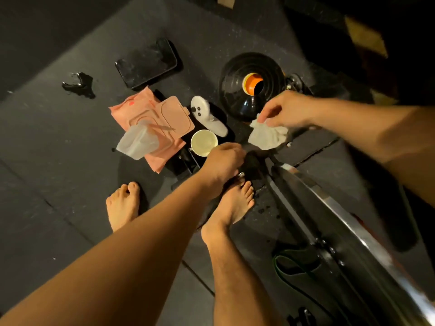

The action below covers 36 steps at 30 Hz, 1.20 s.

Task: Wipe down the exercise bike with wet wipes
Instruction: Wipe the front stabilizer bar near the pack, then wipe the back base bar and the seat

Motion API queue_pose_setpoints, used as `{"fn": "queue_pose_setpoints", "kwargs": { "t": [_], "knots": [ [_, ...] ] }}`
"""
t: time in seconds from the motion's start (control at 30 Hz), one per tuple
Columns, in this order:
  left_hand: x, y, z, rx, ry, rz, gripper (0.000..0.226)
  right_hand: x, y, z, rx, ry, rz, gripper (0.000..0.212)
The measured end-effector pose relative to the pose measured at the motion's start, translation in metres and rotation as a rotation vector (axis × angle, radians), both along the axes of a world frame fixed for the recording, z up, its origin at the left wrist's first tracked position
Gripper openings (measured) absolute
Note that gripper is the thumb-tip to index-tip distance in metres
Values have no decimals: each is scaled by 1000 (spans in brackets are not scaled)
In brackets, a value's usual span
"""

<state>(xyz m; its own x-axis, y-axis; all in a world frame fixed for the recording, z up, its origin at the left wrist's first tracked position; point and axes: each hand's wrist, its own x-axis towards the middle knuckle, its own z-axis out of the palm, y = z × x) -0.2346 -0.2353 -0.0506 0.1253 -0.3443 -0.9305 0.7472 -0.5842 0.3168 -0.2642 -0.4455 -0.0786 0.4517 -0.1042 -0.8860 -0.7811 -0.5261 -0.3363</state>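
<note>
I look straight down past the bike. Its shiny black frame (334, 220) runs from the centre to the lower right. My left hand (223, 161) grips a dark foam-covered part of the bike (253, 164) near the centre. My right hand (286, 111) pinches a crumpled white wet wipe (268, 136) that hangs just above the bike's black knob with an orange centre (253, 84). A pink pack of wet wipes (150, 118) lies on the floor to the left, lid open, one wipe (136, 141) sticking out.
On the dark mat lie a black phone (147, 63), a white controller (208, 115), a white cup (203, 142) and a crumpled black scrap (78, 85). My bare feet (122, 203) stand below them. A black and green band (299, 267) lies by the frame.
</note>
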Motion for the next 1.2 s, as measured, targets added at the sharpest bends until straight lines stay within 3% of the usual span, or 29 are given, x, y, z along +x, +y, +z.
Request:
{"fn": "queue_pose_setpoints", "kwargs": {
  "t": [0.1, 0.17, 0.27, 0.4, 0.53, 0.6, 0.7, 0.83, 1.0, 1.03, 1.13, 1.2],
  "knots": [
    [15, 18, 23, -57, 243, 180, 26, 28, 14, 42, 283, 128, -377, 22],
    [26, 27, 35, -87, 270, 205, 23, 40, 37, 64, 387, 126, -453, 27],
    [40, 44, 53, -149, 192, 221, 30, 54, 80, 96, 420, 49, -527, 40],
    [66, 78, 79, -185, 152, 301, 37, 53, 136, 128, 279, -99, -682, 45],
    [86, 120, 101, -140, -55, 250, 18, 47, 196, 151, 492, -198, -1147, 21],
    [91, 144, 110, -144, -147, 241, 27, 44, 228, 166, 580, -241, -1283, 16],
    [87, 169, 131, -159, -157, 272, 34, 34, 266, 188, 417, -315, -1237, 34],
    [82, 189, 182, -223, 7, 381, 59, 29, 302, 227, 142, -365, -1102, 52],
    [89, 224, 226, -178, -318, 70, 67, 29, 337, 257, 56, -456, -1085, 43],
    [95, 235, 224, -183, -367, 42, 65, 34, 347, 259, 72, -472, -1100, 43],
    [114, 256, 221, -140, -503, -26, 23, 43, 373, 266, 103, -485, -1161, 39],
    [131, 269, 229, -105, -514, -43, 19, 53, 387, 279, 112, -469, -1224, 36]
  ]
}}
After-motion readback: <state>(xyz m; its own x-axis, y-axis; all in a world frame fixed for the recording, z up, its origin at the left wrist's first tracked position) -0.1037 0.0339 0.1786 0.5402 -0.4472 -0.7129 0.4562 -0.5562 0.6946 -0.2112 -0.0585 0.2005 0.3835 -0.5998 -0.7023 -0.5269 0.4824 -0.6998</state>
